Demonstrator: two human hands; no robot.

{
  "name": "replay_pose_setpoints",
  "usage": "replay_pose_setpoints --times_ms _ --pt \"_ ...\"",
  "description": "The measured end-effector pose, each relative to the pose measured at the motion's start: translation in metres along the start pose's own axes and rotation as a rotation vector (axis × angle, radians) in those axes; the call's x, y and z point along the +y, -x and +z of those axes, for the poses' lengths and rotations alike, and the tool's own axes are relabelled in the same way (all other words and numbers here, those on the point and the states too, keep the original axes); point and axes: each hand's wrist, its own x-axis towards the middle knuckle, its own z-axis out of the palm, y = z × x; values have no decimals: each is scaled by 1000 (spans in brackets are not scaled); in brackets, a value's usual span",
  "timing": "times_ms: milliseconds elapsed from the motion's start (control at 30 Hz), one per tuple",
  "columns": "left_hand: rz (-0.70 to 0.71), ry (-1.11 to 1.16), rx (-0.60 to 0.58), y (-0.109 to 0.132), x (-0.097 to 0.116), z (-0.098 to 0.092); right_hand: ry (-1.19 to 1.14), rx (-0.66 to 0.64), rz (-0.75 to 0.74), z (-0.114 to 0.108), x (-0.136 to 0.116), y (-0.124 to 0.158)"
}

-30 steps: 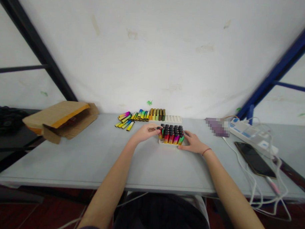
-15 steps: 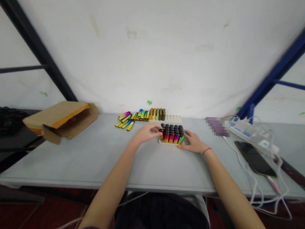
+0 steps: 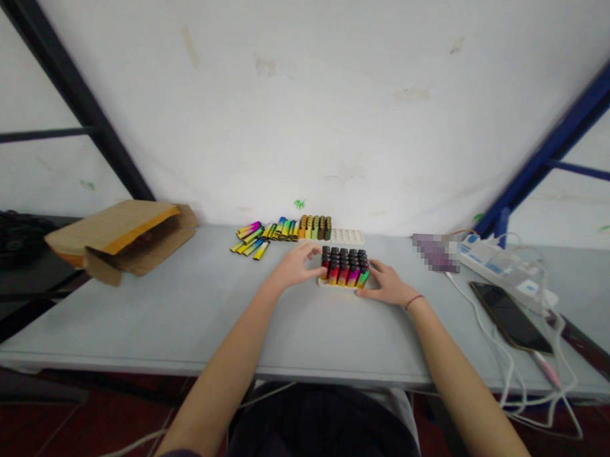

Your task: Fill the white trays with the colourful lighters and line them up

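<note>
A block of lighters [image 3: 344,266] with black tops and red, pink, purple and green bodies stands upright in rows in a white tray [image 3: 336,285]. At the left end of the rows is my left hand [image 3: 298,263]. Its fingers are apart, and the thumb tip is at the front left lighter. Round the front right corner of the tray lies my right hand [image 3: 389,285], thumb along the front edge and fingers against the right side. Farther back, several shiny rainbow-coloured sleeves [image 3: 252,240] lie in a loose pile.
Behind the lighters, a group of upright yellow-to-brown sleeves [image 3: 315,227] stands beside a white holed tray [image 3: 348,236]. An opened cardboard box [image 3: 129,232] is at the left. On the right lie a phone [image 3: 509,317], a power strip [image 3: 508,269] and tangled white cables [image 3: 512,376].
The front left lighter now stands in line with the others. My left hand has loosened from it and shifted slightly, with its fingers apart. My right hand has stayed at the tray.
</note>
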Motion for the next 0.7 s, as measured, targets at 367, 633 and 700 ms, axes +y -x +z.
replay_pose_setpoints --times_ms 367,633,700 --pt "-796 -649 152 18 -24 -29 -2 2 -6 2 5 -1" --pt "-670 -568 26 10 -35 -20 13 -13 -12 0 1 0" --pt "-633 -489 37 7 -40 -19 12 -11 -8 0 2 -1"
